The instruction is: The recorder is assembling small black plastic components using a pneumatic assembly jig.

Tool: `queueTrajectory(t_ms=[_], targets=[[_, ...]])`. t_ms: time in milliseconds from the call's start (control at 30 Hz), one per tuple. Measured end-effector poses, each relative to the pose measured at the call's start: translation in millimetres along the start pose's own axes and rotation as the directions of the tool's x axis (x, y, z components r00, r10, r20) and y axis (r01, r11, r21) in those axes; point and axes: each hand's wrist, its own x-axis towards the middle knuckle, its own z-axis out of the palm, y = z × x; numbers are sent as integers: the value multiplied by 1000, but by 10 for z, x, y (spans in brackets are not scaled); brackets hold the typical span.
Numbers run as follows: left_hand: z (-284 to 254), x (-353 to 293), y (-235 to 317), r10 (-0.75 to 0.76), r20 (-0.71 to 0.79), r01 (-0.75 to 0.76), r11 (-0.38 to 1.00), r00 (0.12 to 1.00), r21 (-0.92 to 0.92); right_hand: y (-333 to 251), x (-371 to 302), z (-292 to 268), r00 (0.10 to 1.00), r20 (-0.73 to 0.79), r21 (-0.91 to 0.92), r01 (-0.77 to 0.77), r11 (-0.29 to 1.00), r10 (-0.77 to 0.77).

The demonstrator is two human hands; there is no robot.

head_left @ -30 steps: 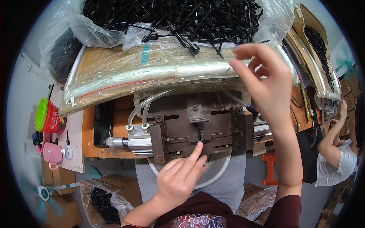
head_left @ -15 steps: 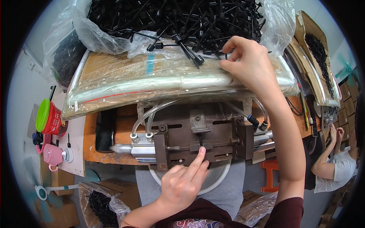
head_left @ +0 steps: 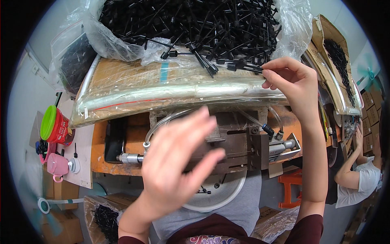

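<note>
My right hand (head_left: 293, 83) pinches the thin ends of black plastic stems with thick heads (head_left: 241, 66) between thumb and fingertips, at the front edge of a large heap of the same stems (head_left: 195, 28). Over the metal clamping fixture (head_left: 239, 144) my left hand (head_left: 174, 158) is smeared by motion, thumb and fingers apart, nothing seen in it. It hides the fixture's left half and centre. Below, a white mesh basket (head_left: 227, 197) rests on my lap with a few black pieces in it.
Clear air hoses (head_left: 276, 118) run to the fixture on the orange bench (head_left: 99, 152). A red tub with a green lid (head_left: 57, 126) and a pink cup (head_left: 57, 164) stand left. At right are an orange stool (head_left: 289, 189) and another person (head_left: 357, 175).
My left hand has lifted off the fixture, where its index finger touched a black stem. My right hand has shifted right, drawing stems from the heap's edge. More of the basket shows.
</note>
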Motion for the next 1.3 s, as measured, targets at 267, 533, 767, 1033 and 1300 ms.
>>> queueTrajectory(t_ms=[267,533,767,1033,1300], targets=[[533,804,-536,80,115,-99,981,990,170,-97,-5,359,991,137,201,-20,979,-8],[388,913,-408,-196,93,213,942,976,-258,-267,-236,403,935,-146,-47,321,946,-324],[98,256,158,-344,484,577,648,804,-497,-384,-979,487,718,135,-325,683,654,-683],[24,-452,262,-399,638,733,534,658,-422,-435,-1629,597,921,162,-51,366,929,-354],[-102,-828,346,-557,488,716,657,672,-237,-391,-1913,621,938,257,-201,288,936,-234]])
